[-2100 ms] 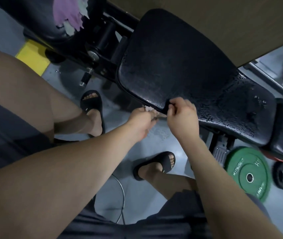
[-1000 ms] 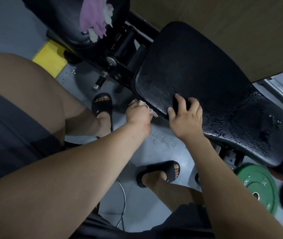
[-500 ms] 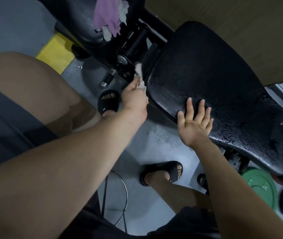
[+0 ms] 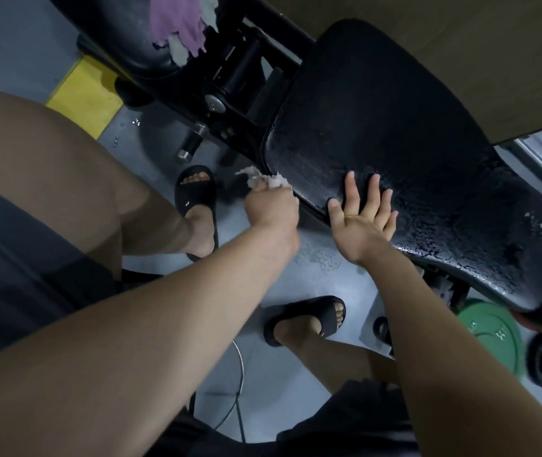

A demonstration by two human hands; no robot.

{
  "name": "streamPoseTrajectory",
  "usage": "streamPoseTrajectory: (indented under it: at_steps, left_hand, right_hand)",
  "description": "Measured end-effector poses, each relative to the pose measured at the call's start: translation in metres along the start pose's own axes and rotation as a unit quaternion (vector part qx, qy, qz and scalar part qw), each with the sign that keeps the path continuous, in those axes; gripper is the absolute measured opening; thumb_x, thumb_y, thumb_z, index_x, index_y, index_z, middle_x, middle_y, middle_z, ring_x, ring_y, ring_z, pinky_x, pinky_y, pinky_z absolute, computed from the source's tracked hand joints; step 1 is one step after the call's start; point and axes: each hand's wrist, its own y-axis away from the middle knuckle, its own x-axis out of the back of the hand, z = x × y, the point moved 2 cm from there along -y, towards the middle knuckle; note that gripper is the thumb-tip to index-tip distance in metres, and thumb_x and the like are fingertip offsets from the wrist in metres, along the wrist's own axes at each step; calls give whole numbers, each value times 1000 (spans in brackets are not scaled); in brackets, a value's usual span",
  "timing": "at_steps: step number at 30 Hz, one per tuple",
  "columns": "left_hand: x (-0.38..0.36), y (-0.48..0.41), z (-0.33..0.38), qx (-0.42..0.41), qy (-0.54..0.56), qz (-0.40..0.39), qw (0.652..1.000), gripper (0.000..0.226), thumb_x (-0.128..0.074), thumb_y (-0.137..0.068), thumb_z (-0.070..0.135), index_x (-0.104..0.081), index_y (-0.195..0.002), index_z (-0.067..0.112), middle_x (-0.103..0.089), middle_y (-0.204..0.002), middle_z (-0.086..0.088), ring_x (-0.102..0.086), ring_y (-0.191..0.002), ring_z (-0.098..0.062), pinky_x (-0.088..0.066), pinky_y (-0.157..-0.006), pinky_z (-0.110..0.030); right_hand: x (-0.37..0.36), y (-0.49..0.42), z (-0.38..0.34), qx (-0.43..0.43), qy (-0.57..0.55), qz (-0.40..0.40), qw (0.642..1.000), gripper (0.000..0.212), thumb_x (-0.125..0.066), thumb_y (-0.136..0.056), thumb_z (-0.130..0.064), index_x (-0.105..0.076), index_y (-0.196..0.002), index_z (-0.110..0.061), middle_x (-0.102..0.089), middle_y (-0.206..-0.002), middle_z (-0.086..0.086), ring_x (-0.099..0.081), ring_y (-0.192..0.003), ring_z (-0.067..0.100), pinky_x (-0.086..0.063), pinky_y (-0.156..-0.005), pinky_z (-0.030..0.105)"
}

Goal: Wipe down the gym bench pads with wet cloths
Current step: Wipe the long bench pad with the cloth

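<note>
Cloth point(image 4: 268, 181) drawn back to the near edge of the pad point(image 4: 395, 127)
Gripped in the left hand point(image 4: 271, 209); right hand point(image 4: 362, 222) laid flat, fingers released; edge wiping judged ongoing.

The left hand point(image 4: 271, 212) hides most of the pale cloth point(image 4: 263, 179); the top edge cuts off the purple cloth point(image 4: 177, 21).

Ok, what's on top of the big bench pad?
On the bench pad: beaded water and the right hand, fingers spread at its near edge. The surface under that hand is covered.
</note>
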Motion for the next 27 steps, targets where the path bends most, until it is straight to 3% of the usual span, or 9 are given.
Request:
streamPoseTrajectory:
  at_steps: [5,10,13,17,19,21,24,26,27]
  left_hand:
    - [-14,13,-45,0,36,-24,999,33,-48,-100,0,-50,-73,18,-52,-61,5,-50,-57,-12,-43,-57,-22]
    - [-20,22,-64,83,1,-110,990,23,-47,-95,-5,-63,-91,11,-65,-82,-5,-57,-78,-18,-44,-73,-30]
    - [-16,25,-54,76,39,-104,991,22,-45,-98,-8,-61,-92,6,-58,-65,-3,-51,-59,-14,-43,-63,-26]
    - [0,11,-9,15,111,-52,992,33,-49,-104,2,-48,-72,12,-42,-49,-2,-37,-38,-13,-37,-46,-25]
    - [12,4,14,-17,98,-28,995,27,-49,-98,-5,-54,-76,10,-48,-58,-4,-42,-44,-15,-36,-48,-26]
    - [21,0,30,-97,43,-20,994,21,-51,-96,-5,-69,-99,6,-61,-75,-1,-54,-61,-14,-46,-53,-25]
    - [33,-4,29,-201,-90,-56,974,49,-57,-99,4,-55,-145,21,-70,-120,9,-66,-104,-5,-50,-89,-9]
    - [36,-7,21,-224,-159,-53,960,54,-62,-96,11,-51,-148,24,-66,-129,7,-63,-114,-5,-44,-93,-2]
    - [36,-11,20,-226,-172,-46,958,51,-65,-91,18,-56,-141,24,-67,-127,2,-65,-110,-9,-48,-97,-10]
  right_hand:
    - [1,-1,0,5,-10,-1,1000,61,-16,-103,-62,16,-154,-53,35,-163,-7,34,-150,23,19,-121,49]
    - [3,1,1,2,-25,-5,1000,61,-20,-103,-62,12,-154,-55,33,-164,-9,34,-150,21,19,-122,48]
    - [7,3,-2,-3,-28,-12,1000,61,-22,-103,-62,11,-154,-56,33,-163,-10,33,-150,20,19,-122,47]
    - [13,9,-9,-16,-42,-9,999,62,-30,-103,-58,3,-156,-54,27,-166,-10,27,-152,21,15,-123,48]
    - [18,11,-15,-10,-56,21,998,64,-40,-100,-51,-9,-157,-50,16,-168,-7,17,-154,24,8,-124,50]
    - [28,8,-22,0,-54,61,997,63,-46,-98,-48,-20,-155,-44,3,-168,-2,4,-154,27,-1,-125,52]
    - [31,-5,-31,-9,-41,85,996,61,-38,-100,-56,-16,-157,-47,-1,-168,0,3,-155,26,0,-125,49]
    - [20,-13,-36,-19,-40,104,994,63,-31,-101,-60,-8,-158,-48,4,-170,2,8,-156,27,2,-125,50]
    - [13,-15,-36,-21,-39,125,991,63,-29,-102,-61,-6,-158,-48,5,-170,2,9,-156,28,3,-126,51]
